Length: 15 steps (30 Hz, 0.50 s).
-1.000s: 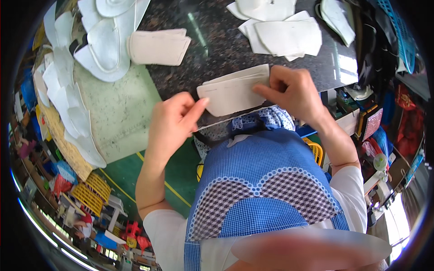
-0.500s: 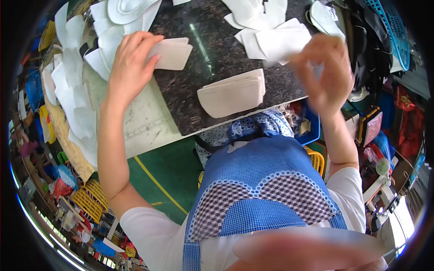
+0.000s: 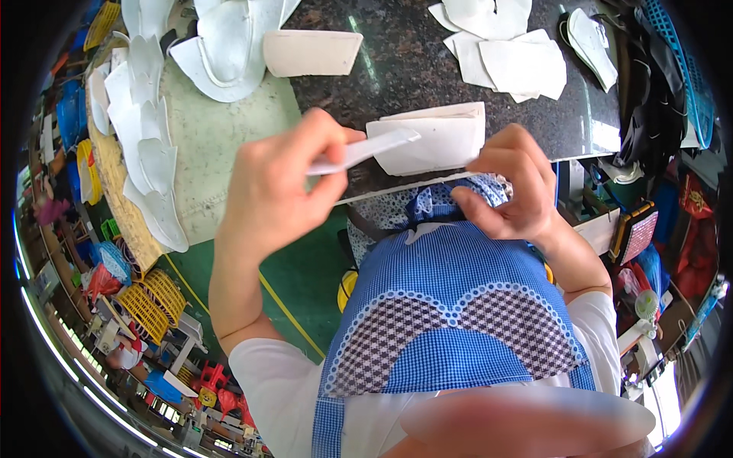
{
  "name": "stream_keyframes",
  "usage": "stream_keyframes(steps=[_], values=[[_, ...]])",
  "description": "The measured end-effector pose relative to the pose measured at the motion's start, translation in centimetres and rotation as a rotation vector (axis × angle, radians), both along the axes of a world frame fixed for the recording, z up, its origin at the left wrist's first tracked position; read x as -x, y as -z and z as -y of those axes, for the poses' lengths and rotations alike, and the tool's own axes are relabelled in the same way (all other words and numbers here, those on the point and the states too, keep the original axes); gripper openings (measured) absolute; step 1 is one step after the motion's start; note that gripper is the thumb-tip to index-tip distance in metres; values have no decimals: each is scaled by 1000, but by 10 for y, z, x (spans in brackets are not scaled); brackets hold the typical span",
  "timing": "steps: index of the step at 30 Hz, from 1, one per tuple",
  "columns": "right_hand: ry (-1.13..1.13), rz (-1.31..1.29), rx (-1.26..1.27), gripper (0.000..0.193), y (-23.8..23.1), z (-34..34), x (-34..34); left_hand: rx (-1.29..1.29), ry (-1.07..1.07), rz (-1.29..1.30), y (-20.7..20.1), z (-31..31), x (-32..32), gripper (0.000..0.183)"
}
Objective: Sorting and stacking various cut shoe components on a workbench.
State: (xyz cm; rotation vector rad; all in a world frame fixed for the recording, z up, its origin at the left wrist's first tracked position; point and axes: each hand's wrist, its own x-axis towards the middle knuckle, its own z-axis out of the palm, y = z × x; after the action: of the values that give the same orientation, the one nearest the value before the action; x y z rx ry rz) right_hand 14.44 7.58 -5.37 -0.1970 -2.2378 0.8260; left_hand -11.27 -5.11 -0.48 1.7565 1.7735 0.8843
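Between its thumb and fingers, my left hand (image 3: 286,179) pinches a thin white cut piece (image 3: 374,149), seen nearly edge-on. The piece's far end hangs over a stack of off-white curved pieces (image 3: 435,145), which lies at the front edge of the dark stone slab (image 3: 412,69). Just right of that stack is my right hand (image 3: 515,187), its fingers bent and its thumb apart from them, with nothing visible between. A second, smaller stack of off-white pieces (image 3: 313,53) rests farther back on the left of the slab.
White sheet pieces (image 3: 523,67) lie in an overlapping pile at the back right. Larger moulded white pieces (image 3: 229,49) and a row of curved ones (image 3: 145,145) cover the left. Black material (image 3: 653,76) and a blue basket (image 3: 679,61) are at the far right.
My left hand has come from the back-left stack toward the middle stack with a thin piece in it. My right hand has moved from the back-right pile down beside the middle stack.
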Motion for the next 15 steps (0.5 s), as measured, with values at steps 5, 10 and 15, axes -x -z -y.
stream_keyframes(steps=[5, 10, 15], values=[[-184, 402, 636, 32, -19, 5, -12, 250, 223, 251, 4, 17, -41, 14], [23, 483, 1187, 30, -22, -1, -25, 558, -192, 891, 30, 26, -32, 20], [200, 652, 971, 30, -3, -8, -6, 492, -344, 777, 55, 15, -43, 25]])
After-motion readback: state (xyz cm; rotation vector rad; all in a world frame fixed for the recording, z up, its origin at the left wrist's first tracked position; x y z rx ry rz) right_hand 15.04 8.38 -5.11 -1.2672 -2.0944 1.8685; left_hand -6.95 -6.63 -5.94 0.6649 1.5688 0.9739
